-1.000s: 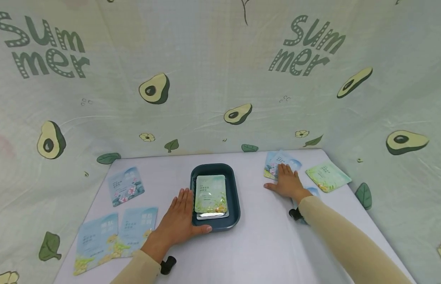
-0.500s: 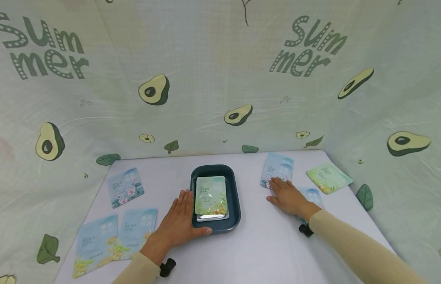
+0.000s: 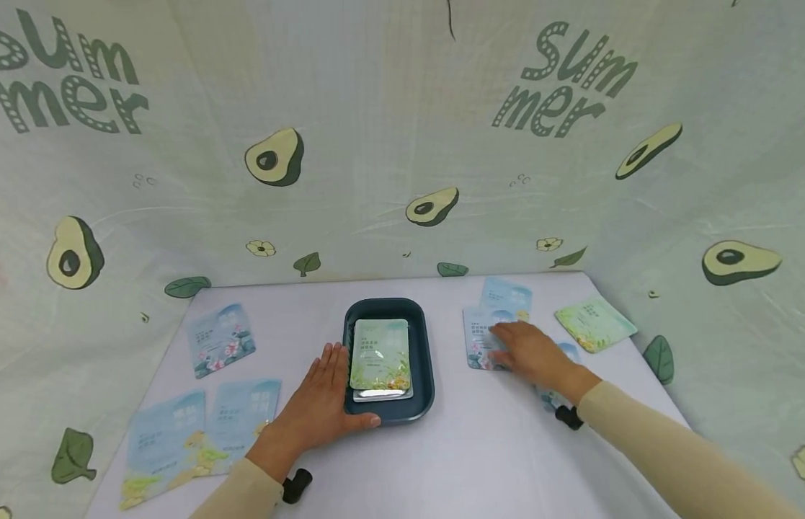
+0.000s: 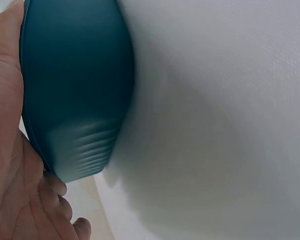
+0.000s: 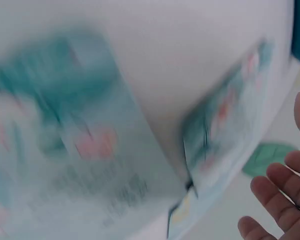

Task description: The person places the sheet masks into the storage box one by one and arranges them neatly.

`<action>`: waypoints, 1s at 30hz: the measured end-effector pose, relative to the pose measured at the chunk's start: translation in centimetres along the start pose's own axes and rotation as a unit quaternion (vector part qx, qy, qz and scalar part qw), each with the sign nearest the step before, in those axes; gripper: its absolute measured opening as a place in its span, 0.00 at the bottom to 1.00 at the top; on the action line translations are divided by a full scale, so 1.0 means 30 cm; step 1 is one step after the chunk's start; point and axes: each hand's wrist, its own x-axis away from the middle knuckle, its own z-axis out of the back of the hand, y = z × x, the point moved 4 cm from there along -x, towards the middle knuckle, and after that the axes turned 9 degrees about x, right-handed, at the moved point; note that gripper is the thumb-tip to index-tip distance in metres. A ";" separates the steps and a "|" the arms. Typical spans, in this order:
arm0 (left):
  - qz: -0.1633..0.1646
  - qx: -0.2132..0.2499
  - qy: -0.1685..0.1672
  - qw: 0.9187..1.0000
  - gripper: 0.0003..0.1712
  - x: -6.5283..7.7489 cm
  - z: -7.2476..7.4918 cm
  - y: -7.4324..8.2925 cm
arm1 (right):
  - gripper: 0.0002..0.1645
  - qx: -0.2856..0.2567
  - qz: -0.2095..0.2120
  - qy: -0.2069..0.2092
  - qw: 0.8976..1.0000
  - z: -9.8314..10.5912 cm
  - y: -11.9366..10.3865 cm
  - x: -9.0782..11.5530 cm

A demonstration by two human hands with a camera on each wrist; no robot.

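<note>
A dark teal tray [image 3: 421, 412] holds a green sachet [image 3: 380, 353] lying over a silver-edged one. My left hand [image 3: 316, 404] rests against the tray's left wall with straight fingers, its thumb by the near edge; the left wrist view shows the tray's outer side [image 4: 75, 75] close to the palm. My right hand [image 3: 538, 357] touches the right side of a blue sachet with pink flowers [image 3: 478, 339], fingers slightly bent. Behind that sachet lies another blue sachet [image 3: 506, 293], partly covered. A further blue sachet [image 5: 90, 140] lies under the right wrist.
A green sachet [image 3: 595, 324] lies at the far right. Toward the left are a blue sachet with pink flowers [image 3: 220, 340] and two blue sachets with yellow flowers [image 3: 165, 440]. Patterned cloth [image 3: 350, 238] hangs behind the white table [image 3: 441, 468].
My right hand has drawn back toward me, and the pink-flowered sachet has slid nearer and left, uncovering the blue one behind it. My left hand stays at the tray.
</note>
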 end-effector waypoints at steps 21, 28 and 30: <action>0.010 0.001 -0.008 1.000 0.79 -0.004 -0.007 0.003 | 0.64 -0.043 -0.104 -0.105 0.988 -0.061 0.199 -0.185; 0.012 0.003 -0.009 1.000 0.80 0.003 -0.002 0.003 | 0.62 -0.022 -0.101 -0.033 0.994 -0.032 0.181 -0.179; 0.013 0.002 -0.009 1.000 0.80 0.006 0.001 0.003 | 0.61 -0.015 -0.102 -0.019 0.995 -0.023 0.174 -0.176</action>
